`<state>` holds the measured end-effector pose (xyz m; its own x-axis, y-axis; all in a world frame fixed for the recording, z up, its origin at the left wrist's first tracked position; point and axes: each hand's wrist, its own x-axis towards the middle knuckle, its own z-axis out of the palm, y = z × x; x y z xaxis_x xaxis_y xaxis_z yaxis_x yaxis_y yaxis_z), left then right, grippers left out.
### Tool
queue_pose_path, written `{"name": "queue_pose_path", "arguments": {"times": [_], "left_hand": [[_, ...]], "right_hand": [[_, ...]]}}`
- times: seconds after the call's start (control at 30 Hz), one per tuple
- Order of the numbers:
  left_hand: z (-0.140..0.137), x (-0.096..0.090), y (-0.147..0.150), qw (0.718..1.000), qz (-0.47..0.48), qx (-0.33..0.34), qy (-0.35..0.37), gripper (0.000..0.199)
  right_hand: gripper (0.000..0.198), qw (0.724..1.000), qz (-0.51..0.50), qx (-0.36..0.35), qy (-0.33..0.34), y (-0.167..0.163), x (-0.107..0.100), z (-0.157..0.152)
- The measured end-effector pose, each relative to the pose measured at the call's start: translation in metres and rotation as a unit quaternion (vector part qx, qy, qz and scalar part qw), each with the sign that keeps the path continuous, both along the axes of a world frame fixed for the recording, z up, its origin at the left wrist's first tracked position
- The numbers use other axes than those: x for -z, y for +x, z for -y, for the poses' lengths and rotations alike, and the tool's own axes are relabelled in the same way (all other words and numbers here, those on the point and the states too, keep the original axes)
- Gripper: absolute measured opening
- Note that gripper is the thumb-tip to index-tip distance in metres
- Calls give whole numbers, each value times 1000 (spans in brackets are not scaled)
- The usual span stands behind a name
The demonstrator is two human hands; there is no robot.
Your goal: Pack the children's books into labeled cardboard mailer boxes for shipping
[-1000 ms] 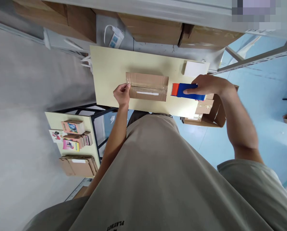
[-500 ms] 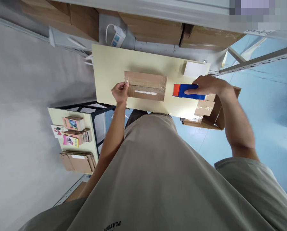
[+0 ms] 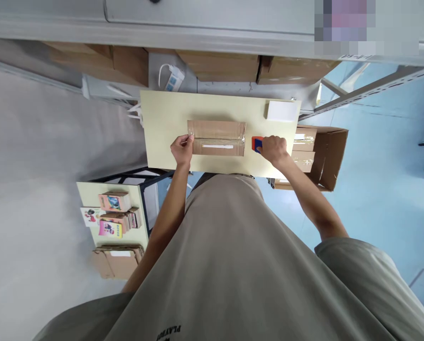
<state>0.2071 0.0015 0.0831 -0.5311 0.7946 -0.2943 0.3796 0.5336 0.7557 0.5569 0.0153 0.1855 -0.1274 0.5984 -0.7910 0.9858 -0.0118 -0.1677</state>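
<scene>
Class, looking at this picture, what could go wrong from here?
The left grip is at only one end of the taped carton, so the carton might swivel if pushed. The orange-and-blue tool in the right grip could bump the carton's right end. The white box near the table's far edge might fall if knocked.

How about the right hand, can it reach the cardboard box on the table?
Probably yes: the right hand is close beside the cardboard box. But it holds a tape dispenser, whose orange end faces the box, so that would likely touch first.
</scene>
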Motion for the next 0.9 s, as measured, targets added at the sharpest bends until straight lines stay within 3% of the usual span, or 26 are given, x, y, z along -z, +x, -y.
{"name": "queue_pose_path", "arguments": {"times": [0.13, 0.27, 0.37, 0.47, 0.57, 0.67, 0.77, 0.9], "left_hand": [[-1, 2, -11, 999, 14, 43, -14, 6], [-13, -12, 2, 992, -59, 100, 44, 26], [-32, -47, 39, 961, -57, 233, 137, 38], [-56, -101, 88, 905, -26, 356, 232, 48], [-86, -151, 130, 855, 21, 412, 314, 56], [-125, -179, 157, 826, 37, 424, 371, 63], [-161, -184, 167, 809, 38, 434, 394, 69], [-174, -177, 161, 807, 49, 446, 384, 74]], "right_hand": [[42, 994, 74, 64, 40, 5, -15, 24], [46, 985, 80, 122, 93, 11, -49, 33], [52, 972, 71, 156, 159, 7, -82, 20], [56, 957, 48, 154, 240, -5, -118, -4], [63, 946, 34, 103, 306, -19, -152, -37], [66, 926, 45, 61, 369, -31, -175, -73], [63, 901, 67, 61, 424, -38, -180, -109], [62, 886, 76, 62, 454, -41, -155, -154]]}}
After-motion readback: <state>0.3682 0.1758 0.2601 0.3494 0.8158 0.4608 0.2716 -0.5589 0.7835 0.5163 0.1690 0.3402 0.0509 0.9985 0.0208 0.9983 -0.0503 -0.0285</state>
